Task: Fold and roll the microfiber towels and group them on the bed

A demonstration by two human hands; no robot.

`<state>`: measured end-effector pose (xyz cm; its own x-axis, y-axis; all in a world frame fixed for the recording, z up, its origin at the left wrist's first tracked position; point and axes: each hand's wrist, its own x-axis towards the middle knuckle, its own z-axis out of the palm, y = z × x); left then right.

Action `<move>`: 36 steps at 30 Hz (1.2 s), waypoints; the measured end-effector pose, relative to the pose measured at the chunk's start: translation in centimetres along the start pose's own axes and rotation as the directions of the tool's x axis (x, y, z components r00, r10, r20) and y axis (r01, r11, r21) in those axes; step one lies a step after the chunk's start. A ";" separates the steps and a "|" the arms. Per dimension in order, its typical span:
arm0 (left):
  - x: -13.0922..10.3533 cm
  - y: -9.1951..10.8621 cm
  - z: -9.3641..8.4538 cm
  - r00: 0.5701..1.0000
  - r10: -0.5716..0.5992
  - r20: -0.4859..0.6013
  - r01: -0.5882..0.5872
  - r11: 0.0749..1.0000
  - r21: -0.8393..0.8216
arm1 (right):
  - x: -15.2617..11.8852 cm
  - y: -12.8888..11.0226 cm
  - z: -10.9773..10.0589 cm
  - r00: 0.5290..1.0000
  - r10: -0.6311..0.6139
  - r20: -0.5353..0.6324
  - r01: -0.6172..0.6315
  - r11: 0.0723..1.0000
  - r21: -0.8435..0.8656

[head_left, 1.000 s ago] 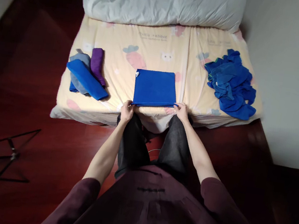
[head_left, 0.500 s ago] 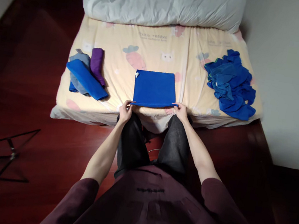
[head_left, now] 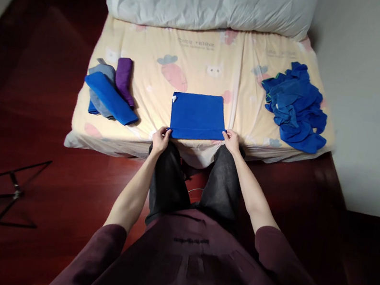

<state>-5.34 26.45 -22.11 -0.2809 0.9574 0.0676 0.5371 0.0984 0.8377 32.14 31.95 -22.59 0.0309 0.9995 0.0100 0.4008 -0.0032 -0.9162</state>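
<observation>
A blue towel (head_left: 198, 114) lies folded flat on the bed in front of me, its near edge turned up in a narrow strip. A small white tag shows at its far left corner. My left hand (head_left: 160, 138) pinches the near left corner of the strip. At the near right corner, my right hand (head_left: 231, 141) grips the same strip between thumb and fingers. Left of the towel lie a rolled blue cloth (head_left: 111, 99), a purple roll (head_left: 124, 78) and a grey roll (head_left: 103, 71). To the right is a crumpled heap of blue cloths (head_left: 295, 109).
The bed (head_left: 147, 48) has a pale yellow sheet with carrot prints. A grey-white quilt (head_left: 205, 9) is bunched at its far end. Black tripod legs (head_left: 16, 191) stand on the red floor at left. A pale wall (head_left: 367, 104) rises at right.
The towel's near edge has been turned over away from me, so a narrow folded strip now shows. Its far edge has come slightly nearer. Both hands keep their hold.
</observation>
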 end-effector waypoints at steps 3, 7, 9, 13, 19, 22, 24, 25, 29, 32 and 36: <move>-0.1 -0.1 0.0 1.000 0.009 0.021 -0.009 1.000 -0.018 | 0.0 0.2 0.0 1.000 -0.007 -0.002 0.007 1.000 -0.027; -0.1 -0.3 -0.1 0.995 0.042 0.086 -0.036 0.997 -0.067 | 0.0 0.2 -0.1 1.000 -0.018 -0.006 0.018 0.998 -0.055; 0.0 -0.5 -0.1 0.992 0.043 0.122 -0.037 0.998 -0.058 | 0.0 0.1 -0.2 1.000 -0.018 0.001 0.018 0.998 -0.068; 0.3 -0.7 -0.1 0.994 0.037 0.106 -0.040 0.999 0.024 | 0.0 0.0 -0.1 1.000 -0.005 0.004 0.005 0.995 -0.103; 0.5 -0.8 0.2 0.999 0.020 0.045 -0.025 0.994 0.103 | 0.0 -0.1 -0.1 1.000 -0.014 -0.018 0.011 0.987 -0.159; 0.5 -0.7 0.3 0.999 0.007 0.038 -0.013 0.989 0.147 | 0.1 -0.2 0.0 1.000 -0.001 -0.024 -0.003 0.980 -0.200; 0.5 -0.5 0.4 0.999 -0.007 0.047 -0.002 0.983 0.181 | 0.0 -0.3 0.1 0.999 0.013 -0.030 -0.020 0.970 -0.243; 0.6 -0.4 0.4 0.998 -0.018 0.055 0.007 0.980 0.199 | 0.0 -0.4 0.2 0.999 0.022 -0.034 -0.030 0.963 -0.267; 0.7 0.2 0.7 0.996 -0.063 0.070 0.044 0.970 0.241 | 0.0 -0.5 0.3 0.998 0.046 -0.044 -0.058 0.940 -0.337; 0.7 0.3 0.7 0.997 -0.058 0.055 0.044 0.973 0.228 | 0.0 -0.6 0.3 0.998 0.050 -0.048 -0.065 0.928 -0.366; 0.8 0.2 0.5 0.996 -0.073 0.044 0.062 0.975 0.213 | -0.1 -0.7 0.4 0.997 0.053 -0.053 -0.069 0.922 -0.381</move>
<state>-5.08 27.42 -22.20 -0.2840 0.9587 -0.0181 0.6754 0.2134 0.7059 31.52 31.88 -22.07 0.1006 0.9948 -0.0168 0.7161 -0.0841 -0.6929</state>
